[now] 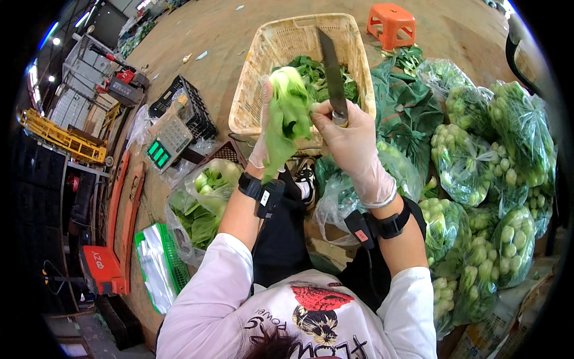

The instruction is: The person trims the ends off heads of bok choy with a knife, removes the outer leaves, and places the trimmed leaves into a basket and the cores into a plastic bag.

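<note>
1 head of leafy greens (290,99) is held up above the near edge of a stained, pale yellow crate (245,90), its pale stem end uppermost and its leaves hanging down. It is gripped from its left side by the left hand (261,146), which is covered by a thin translucent glove. A knife (333,75) is clasped by its handle in the right hand (351,131), gloved likewise, with the dark blade pointed up and away over the crate. The right thumb and forefinger are brought to the edge of the leaves; whether a piece is pinched there cannot quite be made out. Loose green leaves (311,72) are contained in the crate.

Black devices are strapped to both wrists. To the right, many clear bags of greens (463,161) are heaped beside a dark green cloth (409,110), and 1 orange stool (391,27) is placed beyond. To the left, 1 open bag of greens (203,206), a scale (168,143) with a lit green display, a black crate (200,113) and a green basket (179,272) are set on the floor.
</note>
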Motion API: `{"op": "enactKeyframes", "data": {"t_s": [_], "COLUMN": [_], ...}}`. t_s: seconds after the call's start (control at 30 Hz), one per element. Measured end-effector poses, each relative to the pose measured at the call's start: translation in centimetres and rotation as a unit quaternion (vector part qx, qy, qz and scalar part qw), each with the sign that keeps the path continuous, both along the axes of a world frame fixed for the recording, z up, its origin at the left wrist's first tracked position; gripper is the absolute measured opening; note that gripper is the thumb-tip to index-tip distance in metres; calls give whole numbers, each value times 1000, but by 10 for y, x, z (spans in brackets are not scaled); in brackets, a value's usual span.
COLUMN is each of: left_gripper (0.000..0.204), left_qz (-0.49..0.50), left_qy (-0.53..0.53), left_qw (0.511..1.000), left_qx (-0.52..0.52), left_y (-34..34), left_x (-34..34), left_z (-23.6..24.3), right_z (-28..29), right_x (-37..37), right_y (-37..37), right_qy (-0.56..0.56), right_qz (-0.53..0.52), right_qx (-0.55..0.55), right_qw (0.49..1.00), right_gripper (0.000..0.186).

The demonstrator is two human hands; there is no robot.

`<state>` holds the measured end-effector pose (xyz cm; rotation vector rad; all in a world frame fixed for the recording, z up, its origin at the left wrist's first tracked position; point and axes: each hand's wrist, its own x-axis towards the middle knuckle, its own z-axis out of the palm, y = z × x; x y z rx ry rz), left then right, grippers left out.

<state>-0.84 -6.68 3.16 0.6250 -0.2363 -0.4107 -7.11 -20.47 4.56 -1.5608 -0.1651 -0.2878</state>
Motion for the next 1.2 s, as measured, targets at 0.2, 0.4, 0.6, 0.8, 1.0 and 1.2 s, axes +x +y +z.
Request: {"op": "enactKeyframes", "data": {"t_s": [0.2,0.4,0.6,0.8,1.0,1.2], "left_gripper": [50,96,50,47,40,46], "left_qz": [3,-82,-7,-39,215,269], "left_qy": [-6,-28,8,-36,-40,-110], "left_qw": [985,960,972,977,976,946], "left_qx": [-170,-266,-235,-207,-8,140], "left_y": [61,50,53,36,19,5], "left_x": [51,25,27,24,-11,-7], "left_z": [-40,-18,-23,-25,-1,-19], "right_z": [14,-36,-20,-4,4,-11], "right_x": [-2,63,38,12,3,20], "right_y": [-9,-38,-3,18,22,5], "right_qy": [28,51,92,35,-77,92], "right_qz": [20,-158,-5,42,-41,27], "right_qx": [151,-371,-81,52,-36,144], "right_qw": [988,914,992,997,996,985], "right_gripper": [10,30,21,17,24,12]}}
